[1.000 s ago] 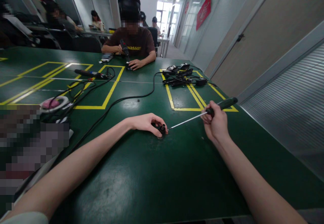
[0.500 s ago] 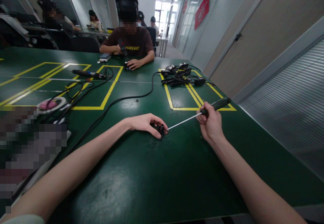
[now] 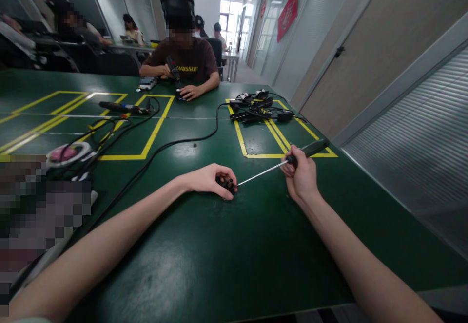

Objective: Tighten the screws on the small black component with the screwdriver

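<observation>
My left hand (image 3: 208, 179) rests on the green table (image 3: 226, 255) and pinches a small black part (image 3: 227, 184) against the surface. My right hand (image 3: 300, 176) grips the dark handle of a long screwdriver (image 3: 288, 160). Its thin metal shaft slopes down to the left, and the tip meets the black part between my left fingers. Most of the part is hidden under my fingers.
A pile of black adapters and cables (image 3: 260, 109) lies in a yellow-taped box at the back right. A black cable (image 3: 171, 143) crosses the table. A pink-centred round object (image 3: 65, 153) and a black tool (image 3: 120, 107) lie left. A person in a brown shirt (image 3: 186, 65) sits opposite.
The view has shifted slightly, so both hands appear a little further left. The screwdriver tip stays at the black part, and both grips are unchanged.
</observation>
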`<state>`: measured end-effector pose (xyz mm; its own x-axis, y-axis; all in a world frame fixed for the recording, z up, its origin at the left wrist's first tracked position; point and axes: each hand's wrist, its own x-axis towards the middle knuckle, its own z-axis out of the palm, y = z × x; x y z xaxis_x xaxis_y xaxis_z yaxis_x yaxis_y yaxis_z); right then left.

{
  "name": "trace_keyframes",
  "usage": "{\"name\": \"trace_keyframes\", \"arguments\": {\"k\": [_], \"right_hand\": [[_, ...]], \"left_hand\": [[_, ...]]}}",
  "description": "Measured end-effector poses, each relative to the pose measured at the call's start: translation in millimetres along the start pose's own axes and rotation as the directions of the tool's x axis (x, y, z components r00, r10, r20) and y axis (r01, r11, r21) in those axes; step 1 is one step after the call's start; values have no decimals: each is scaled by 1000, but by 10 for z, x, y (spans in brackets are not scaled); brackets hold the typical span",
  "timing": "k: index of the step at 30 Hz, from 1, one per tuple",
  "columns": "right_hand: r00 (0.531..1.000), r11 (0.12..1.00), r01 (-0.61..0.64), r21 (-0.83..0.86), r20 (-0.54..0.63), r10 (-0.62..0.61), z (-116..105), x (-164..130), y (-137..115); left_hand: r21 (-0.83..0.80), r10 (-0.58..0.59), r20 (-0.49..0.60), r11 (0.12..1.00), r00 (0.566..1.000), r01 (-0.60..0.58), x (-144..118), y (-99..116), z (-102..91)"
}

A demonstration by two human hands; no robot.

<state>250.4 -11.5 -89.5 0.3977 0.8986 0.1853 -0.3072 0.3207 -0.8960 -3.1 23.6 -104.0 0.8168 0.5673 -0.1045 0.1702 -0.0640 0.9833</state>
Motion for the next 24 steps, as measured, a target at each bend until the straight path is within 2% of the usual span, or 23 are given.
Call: {"name": "trace_keyframes", "arguments": {"k": [8,15,18,20,24], "right_hand": [[1000,1000,0,-9,3,0,-49,35,16],[1000,1000,-12,5,1,12,-57,42,4],[1000,1000,-18,17,-4,18,-56,40,-6],[1000,999,-24,23,-1,24,-62,43,-7],[999,998,-42,38,3,42,-84,64,16]], "left_hand": [[61,32,1,998,999,-32,-15,-11,-19],[33,19,36,999,999,-20,-28,18,-85],[-29,82,47,996,996,-81,-27,32,-111],[-14,103,31,995,994,-103,-23,40,-109],[3,56,23,998,998,-56,-8,34,-88]]}}
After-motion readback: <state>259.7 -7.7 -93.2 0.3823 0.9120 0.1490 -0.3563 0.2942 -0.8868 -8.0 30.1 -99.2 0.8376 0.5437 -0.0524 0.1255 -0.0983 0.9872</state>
